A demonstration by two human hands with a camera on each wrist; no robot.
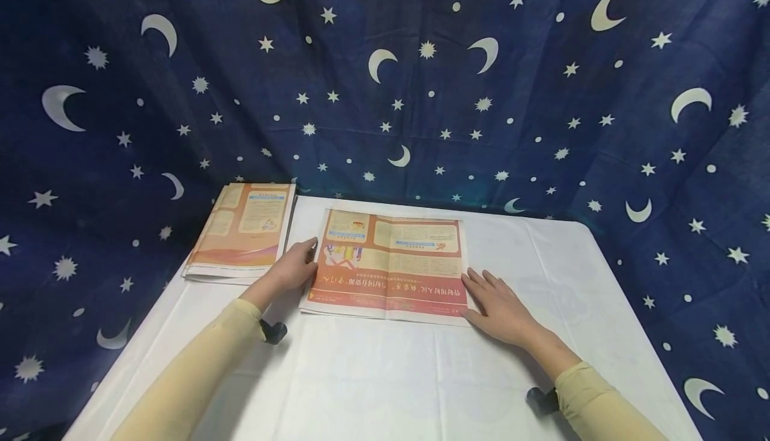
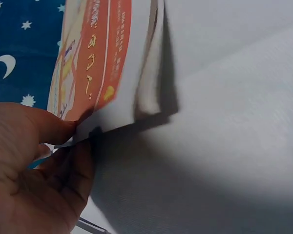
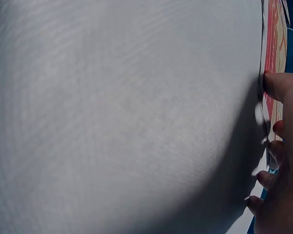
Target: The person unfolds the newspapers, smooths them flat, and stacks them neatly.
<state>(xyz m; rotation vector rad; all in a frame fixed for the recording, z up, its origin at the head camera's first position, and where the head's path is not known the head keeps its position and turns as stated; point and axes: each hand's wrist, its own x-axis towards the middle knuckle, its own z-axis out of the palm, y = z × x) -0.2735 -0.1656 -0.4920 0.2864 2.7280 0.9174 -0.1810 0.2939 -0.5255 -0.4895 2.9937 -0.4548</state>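
A folded newspaper (image 1: 391, 267) with red and orange print lies on the white table, its lower edge towards me. At its left edge my left hand (image 1: 295, 267) pinches it; in the left wrist view the thumb (image 2: 58, 127) is on top and the curled fingers (image 2: 78, 175) are beneath the newspaper (image 2: 95, 58). My right hand (image 1: 502, 307) lies at the right edge, fingers spread and fairly straight. The right wrist view shows its thumb (image 3: 278, 85) and fingertips touching the edge of the newspaper (image 3: 272, 53).
A stack of folded newspapers (image 1: 243, 227) lies at the table's back left, beyond my left hand. White cloth (image 1: 373, 387) covers the table. Behind and beside it hangs a dark blue curtain (image 1: 421, 80) with moons and stars. Black wrist devices (image 1: 273, 332) show below both hands.
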